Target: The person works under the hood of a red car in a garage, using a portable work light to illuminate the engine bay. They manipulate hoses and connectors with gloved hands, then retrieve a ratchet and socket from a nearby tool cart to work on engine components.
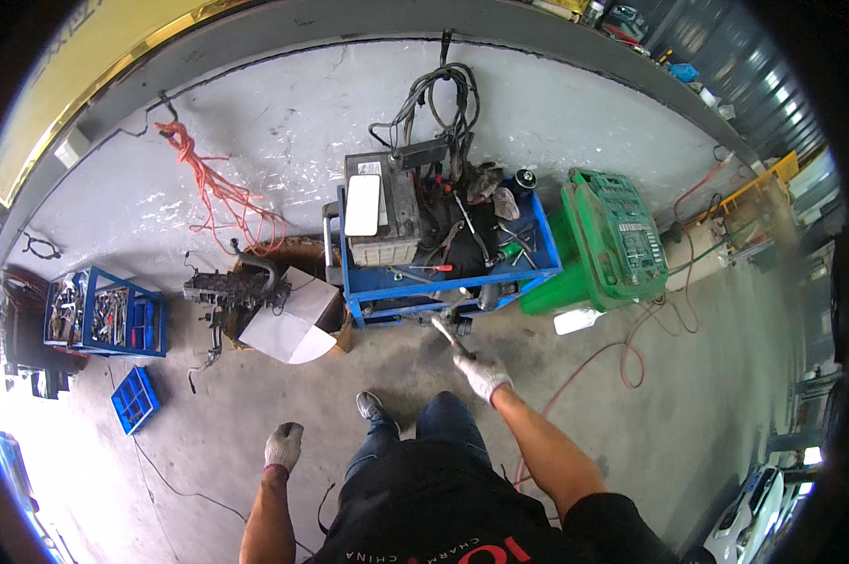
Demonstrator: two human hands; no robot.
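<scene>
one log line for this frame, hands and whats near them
right hand: grips metal tool, tip toward blue cart | left hand: gloved, holds nothing, over floor | green tool case: beside cart

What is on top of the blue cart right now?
On the blue cart: a grey car battery with a white panel leaning on it, black cables and loose hand tools. Whatever lies beneath that pile is covered.

The cart point(448, 273) is bright blue. The box point(387, 209) on it is grey with a white top. The case point(622, 235) beside the cart is green. The cord point(222, 193) by the wall is orange, and the wall point(283, 122) is pale grey with white marks. Both gloves, left point(283, 445) and right point(484, 374), are white and grey. The small crate point(135, 399) is blue. The floor point(678, 414) is grey-brown.
</scene>
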